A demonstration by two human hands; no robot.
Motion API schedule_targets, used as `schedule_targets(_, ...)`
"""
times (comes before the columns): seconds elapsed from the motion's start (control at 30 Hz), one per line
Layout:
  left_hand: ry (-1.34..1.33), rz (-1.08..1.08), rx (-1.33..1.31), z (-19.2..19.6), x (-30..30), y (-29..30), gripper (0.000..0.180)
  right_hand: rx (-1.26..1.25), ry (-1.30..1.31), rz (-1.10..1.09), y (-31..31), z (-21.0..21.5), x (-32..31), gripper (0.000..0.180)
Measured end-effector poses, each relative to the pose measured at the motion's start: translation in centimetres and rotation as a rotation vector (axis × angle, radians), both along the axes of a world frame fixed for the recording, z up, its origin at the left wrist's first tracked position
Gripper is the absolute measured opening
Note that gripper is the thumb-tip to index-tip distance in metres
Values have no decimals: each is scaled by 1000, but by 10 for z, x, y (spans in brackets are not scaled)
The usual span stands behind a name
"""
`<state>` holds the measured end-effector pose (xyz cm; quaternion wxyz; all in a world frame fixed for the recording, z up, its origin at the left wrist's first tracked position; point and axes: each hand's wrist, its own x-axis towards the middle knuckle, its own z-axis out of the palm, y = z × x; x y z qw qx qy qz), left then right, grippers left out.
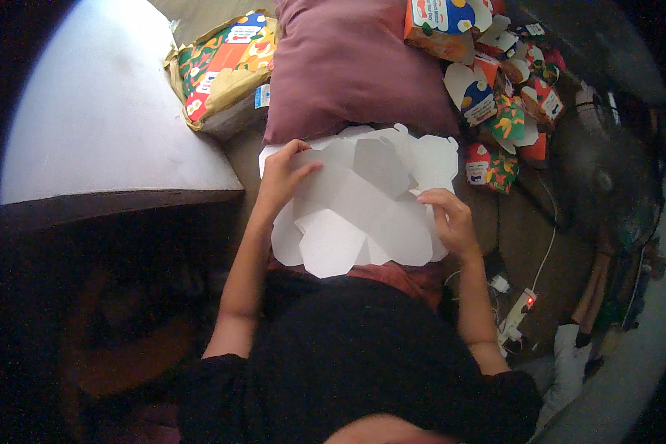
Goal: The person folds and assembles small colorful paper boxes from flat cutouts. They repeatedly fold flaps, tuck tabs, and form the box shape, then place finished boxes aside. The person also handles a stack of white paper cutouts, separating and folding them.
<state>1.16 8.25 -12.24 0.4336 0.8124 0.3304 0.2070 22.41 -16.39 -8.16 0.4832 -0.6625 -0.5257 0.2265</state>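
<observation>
A white die-cut cardboard box blank [362, 196] lies across my lap against the pillow, its rounded and angled flaps spread out. One flap near the top casts or shows a greyer face, and other white layers show around its edges; I cannot tell whether these are separate sheets. My left hand [283, 174] grips the blank at its upper left, with thumb and fingers over the surface. On the right side, my right hand [451, 220] pinches the edge of a flap, fingers bent.
A mauve pillow [359, 66] lies ahead. Folded, colourfully printed boxes [510, 118] are heaped at the far right. A paper-wrapped stack of printed blanks [229, 63] sits far left, beside a white-topped surface [118, 111]. A power strip [516, 314] with cables lies right.
</observation>
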Motion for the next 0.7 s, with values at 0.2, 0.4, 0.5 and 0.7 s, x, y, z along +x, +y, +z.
schedule_targets(0.2, 17, 85, 219, 6, 16, -12, 37, -35, -319, 275, 23, 12, 27, 21)
schedule_targets(0.4, -97, -187, 66, 62, 11, -80, 42, 225, 371, 132, 45, 38, 16, 23)
schedule_targets(0.5, -300, -491, -767, 83, 14, -87, 89, 382, 754, 192, 43, 61, -11, 25)
schedule_targets(0.7, -528, -77, -1453, 158, 5, -81, 86, 376, 195, 248, 47, 97, -24, 21)
